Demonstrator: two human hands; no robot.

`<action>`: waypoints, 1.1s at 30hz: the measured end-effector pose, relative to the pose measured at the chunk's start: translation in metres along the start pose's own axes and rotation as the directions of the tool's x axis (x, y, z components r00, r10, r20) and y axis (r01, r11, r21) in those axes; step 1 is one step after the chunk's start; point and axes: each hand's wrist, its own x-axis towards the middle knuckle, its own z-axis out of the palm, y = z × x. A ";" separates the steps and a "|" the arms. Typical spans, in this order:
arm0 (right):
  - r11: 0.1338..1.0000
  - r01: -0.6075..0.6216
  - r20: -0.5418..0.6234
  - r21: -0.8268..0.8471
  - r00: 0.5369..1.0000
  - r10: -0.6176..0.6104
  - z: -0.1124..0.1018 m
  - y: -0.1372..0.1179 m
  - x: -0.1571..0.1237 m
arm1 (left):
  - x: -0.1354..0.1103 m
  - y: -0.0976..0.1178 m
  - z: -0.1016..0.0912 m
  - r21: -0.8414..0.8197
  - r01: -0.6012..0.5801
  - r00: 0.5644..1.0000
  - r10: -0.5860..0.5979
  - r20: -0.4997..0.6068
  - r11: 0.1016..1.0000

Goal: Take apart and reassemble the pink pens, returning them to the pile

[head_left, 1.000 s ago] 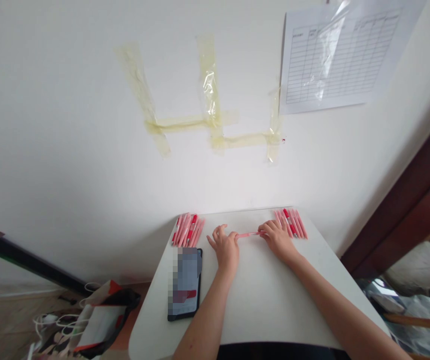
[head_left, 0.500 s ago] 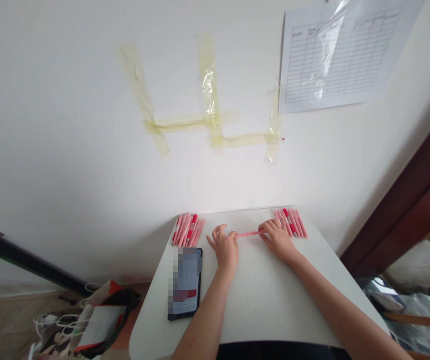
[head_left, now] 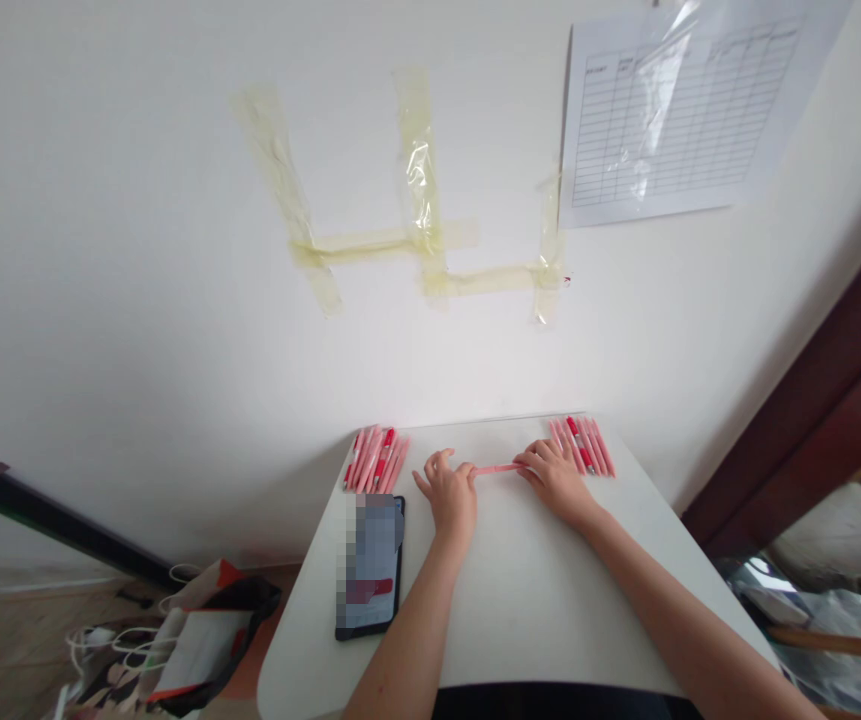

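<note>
A thin pink stick (head_left: 496, 469), probably a pen, lies level between the 2 hands, over the far part of the white table (head_left: 550, 610). The left hand (head_left: 454, 496) pinches its 1 end with thumb and finger, while other fingers are spread; the right hand (head_left: 559, 484) holds the opposite end, its fingers closed around it. The step in hand seems to be working on this 1 piece, with both ends gripped. The next move, I judge, calls for both hands acting together, straight and gentle. Farther out, 1 group of pink and red pens (head_left: 377, 462) lies at the left, another pen group (head_left: 593, 448) beside the right hand. A phone (head_left: 379, 565) lies near the left forearm.
</note>
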 end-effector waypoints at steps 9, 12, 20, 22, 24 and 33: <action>0.999 0.015 -0.010 0.033 1.000 -0.015 0.003 0.003 -0.001 | 0.000 0.000 0.001 -0.006 -0.012 1.000 0.012 0.000 1.000; 0.999 0.025 0.002 0.023 1.000 -0.025 0.002 0.002 -0.002 | 0.000 0.000 0.000 -0.018 -0.019 1.000 0.019 0.000 1.000; 0.998 -0.002 -0.018 0.056 1.000 0.003 0.003 0.001 0.000 | -0.001 0.001 -0.001 -0.026 -0.012 1.000 0.012 0.007 1.000; 0.998 0.004 -0.021 0.064 1.000 -0.002 0.003 0.001 0.000 | 0.000 0.001 -0.001 -0.024 -0.014 1.000 0.014 0.009 1.000; 0.998 0.005 -0.014 0.069 1.000 -0.004 0.004 0.002 0.000 | 0.000 0.000 0.000 -0.022 -0.016 1.000 0.016 0.006 1.000; 0.999 0.030 -0.012 0.013 0.999 -0.030 0.006 0.005 -0.003 | 0.000 0.000 0.002 -0.027 -0.023 1.000 0.023 0.002 0.999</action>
